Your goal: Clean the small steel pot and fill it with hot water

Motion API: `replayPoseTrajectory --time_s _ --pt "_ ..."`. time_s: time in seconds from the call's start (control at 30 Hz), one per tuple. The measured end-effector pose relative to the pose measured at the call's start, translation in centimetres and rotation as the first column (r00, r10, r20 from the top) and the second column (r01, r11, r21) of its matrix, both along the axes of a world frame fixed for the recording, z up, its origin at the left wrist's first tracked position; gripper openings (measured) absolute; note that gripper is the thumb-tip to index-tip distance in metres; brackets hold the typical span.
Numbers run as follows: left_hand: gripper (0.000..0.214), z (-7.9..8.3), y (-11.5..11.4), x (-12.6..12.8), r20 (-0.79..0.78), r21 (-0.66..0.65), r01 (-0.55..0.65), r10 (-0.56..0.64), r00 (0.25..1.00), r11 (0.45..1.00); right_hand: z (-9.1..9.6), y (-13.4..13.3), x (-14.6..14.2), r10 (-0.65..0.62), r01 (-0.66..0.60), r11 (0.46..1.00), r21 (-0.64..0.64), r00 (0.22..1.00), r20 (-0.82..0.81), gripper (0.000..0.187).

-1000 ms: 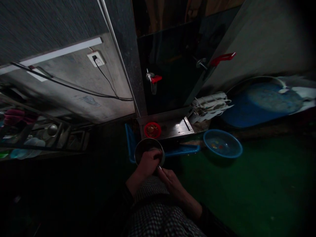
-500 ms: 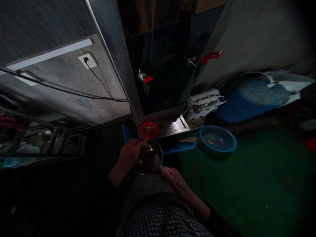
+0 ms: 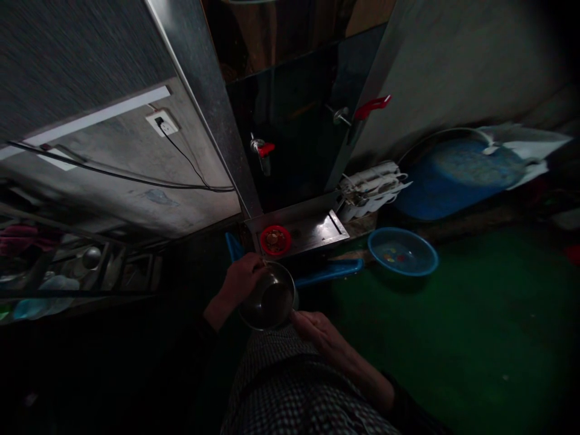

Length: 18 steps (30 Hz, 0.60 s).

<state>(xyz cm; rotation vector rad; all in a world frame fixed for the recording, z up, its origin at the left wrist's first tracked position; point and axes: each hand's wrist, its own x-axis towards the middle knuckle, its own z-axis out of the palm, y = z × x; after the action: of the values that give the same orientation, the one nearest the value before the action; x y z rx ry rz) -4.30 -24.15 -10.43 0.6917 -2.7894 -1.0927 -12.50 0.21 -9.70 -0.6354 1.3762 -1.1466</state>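
Note:
A round metal bowl point(image 3: 260, 302) is between my two hands, low over the checked apron. My left hand point(image 3: 240, 279) grips its upper left rim, fingers bent over the edge. At the lower right side, my right hand point(image 3: 315, 326) holds the bowl by its edge; some of those fingertips are hidden. A pale curved edge shows just past the bowl's right side, and I cannot tell what it belongs to. Just beyond the bowl, a red basket point(image 3: 275, 240) with brownish bits in it sits on a metal drip tray point(image 3: 312, 232).
Two red-handled taps, a left one point(image 3: 265, 150) and a right one point(image 3: 372, 107), stick out above the tray. A blue basin point(image 3: 403, 251) is on the green floor to the right, near a large blue barrel point(image 3: 435, 187). Metal shelving point(image 3: 109, 269) stands at left.
The bowl has tipped and come slightly toward me and to the left, showing more of its inside. Both hands keep their hold. The camera view has shifted a little.

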Motion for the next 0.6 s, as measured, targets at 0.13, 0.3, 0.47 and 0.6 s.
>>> replayPoseTrajectory --time_s 0.13,0.3,0.47,0.6 --pt "0.016 -0.2 0.2 1.4 0.105 -0.033 -0.043 0.047 0.993 0.999 0.0 0.3 0.4 -0.018 0.018 1.000 -0.003 1.000 0.017 0.056" --pt "0.009 0.4 0.5 2.5 0.083 -0.107 -0.019 0.028 0.996 0.994 0.3 0.6 1.0 0.009 -0.009 0.999 -0.045 1.000 0.005 0.051" --pt "0.011 1.2 0.9 0.9 -0.037 -0.265 0.295 -0.316 0.948 0.918 1.3 0.7 1.3 0.096 -0.095 0.994 -0.051 0.995 0.004 0.051" --pt "0.018 3.3 2.2 -1.2 -0.143 -0.454 0.550 -0.667 0.731 0.701 1.6 1.0 1.5 0.143 -0.143 0.987 -0.079 0.990 0.003 0.049"
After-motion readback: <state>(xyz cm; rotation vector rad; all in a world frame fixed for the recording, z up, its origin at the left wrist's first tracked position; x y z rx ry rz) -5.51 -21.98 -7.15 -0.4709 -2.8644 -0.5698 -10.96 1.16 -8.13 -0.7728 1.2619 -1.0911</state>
